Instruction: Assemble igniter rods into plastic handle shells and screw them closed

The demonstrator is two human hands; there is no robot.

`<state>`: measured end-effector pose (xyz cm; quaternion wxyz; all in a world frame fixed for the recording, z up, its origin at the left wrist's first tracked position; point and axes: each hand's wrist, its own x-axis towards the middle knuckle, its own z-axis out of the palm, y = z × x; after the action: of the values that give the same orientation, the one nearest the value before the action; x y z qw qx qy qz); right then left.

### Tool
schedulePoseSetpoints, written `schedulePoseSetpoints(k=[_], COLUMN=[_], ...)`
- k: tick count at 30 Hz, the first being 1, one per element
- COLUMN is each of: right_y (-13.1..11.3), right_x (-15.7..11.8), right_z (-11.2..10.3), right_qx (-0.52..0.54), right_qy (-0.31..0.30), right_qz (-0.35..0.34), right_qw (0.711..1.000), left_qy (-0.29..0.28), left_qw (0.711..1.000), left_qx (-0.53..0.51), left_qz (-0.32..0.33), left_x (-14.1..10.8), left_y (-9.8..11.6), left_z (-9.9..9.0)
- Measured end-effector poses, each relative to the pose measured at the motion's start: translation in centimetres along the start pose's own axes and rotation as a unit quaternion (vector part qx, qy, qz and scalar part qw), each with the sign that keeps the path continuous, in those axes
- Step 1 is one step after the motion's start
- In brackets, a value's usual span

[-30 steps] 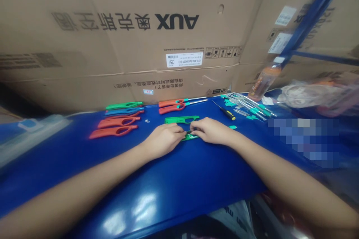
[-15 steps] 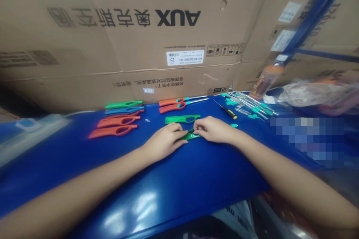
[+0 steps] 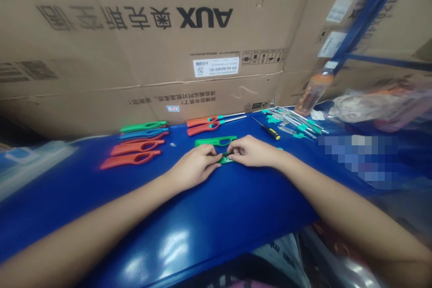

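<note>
- the left hand (image 3: 195,167) grasps the left end of a small green handle (image 3: 227,160), thumb on the near side and fingers over the far side.
- the right hand (image 3: 254,151) has its fingers bent in at the other end; whether they grip the handle or the small dark part (image 3: 225,155) there, i cannot tell.
- the green handle sits between the two hands, low over the blue table (image 3: 202,216), mostly covered by fingers.
- a second green handle (image 3: 209,142) lies just beyond the fingertips.
- behind that lie two orange lighters (image 3: 199,131) with metal tubes.
- to the left, a row of handles (image 3: 124,149) in green, blue and orange.
- to the right, a screwdriver (image 3: 270,132), then a pile of metal rods (image 3: 297,121) near a bottle (image 3: 312,92).
</note>
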<state>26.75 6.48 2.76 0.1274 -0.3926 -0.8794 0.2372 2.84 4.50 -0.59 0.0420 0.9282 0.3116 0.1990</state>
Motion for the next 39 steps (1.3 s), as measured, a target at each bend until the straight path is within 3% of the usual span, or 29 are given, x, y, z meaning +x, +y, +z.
schedulePoseSetpoints(k=[4,7,14,23,27,33,39], right_y=[0.3,1.1,2.7,1.4,1.3,2.0,3.2], right_x=[-0.7,-0.8,-0.9,-0.3,-0.6,-1.2,-0.4], right_z=[-1.7,-2.6,-3.3,-1.1,-1.7,-3.4,-2.5], right_qx=[0.105,0.138,0.04,0.03,0.023,0.008,-0.002], right_qy=[-0.068,-0.051,-0.02,-0.046,-0.075,-0.006,-0.048], right_qz=[-0.026,-0.014,-0.053,-0.112,-0.127,-0.047,-0.005], right_qw=[0.992,0.989,0.998,0.992,0.989,0.999,0.999], left_qy=[0.034,0.062,0.085,0.064,0.065,0.067,0.063], left_qw=[0.999,0.997,0.994,0.995,0.994,0.993,0.993], left_qx=[-0.02,-0.043,-0.06,-0.072,-0.08,-0.088,-0.092], left_qz=[-0.001,-0.002,-0.024,-0.033,-0.04,-0.039,-0.043], left_x=[-0.2,-0.4,-0.4,-0.3,-0.3,-0.3,-0.3], left_y=[-0.4,-0.6,0.0,-0.4,-0.3,-0.3,-0.6], left_z=[0.2,0.4,0.3,0.5,0.5,0.3,0.4])
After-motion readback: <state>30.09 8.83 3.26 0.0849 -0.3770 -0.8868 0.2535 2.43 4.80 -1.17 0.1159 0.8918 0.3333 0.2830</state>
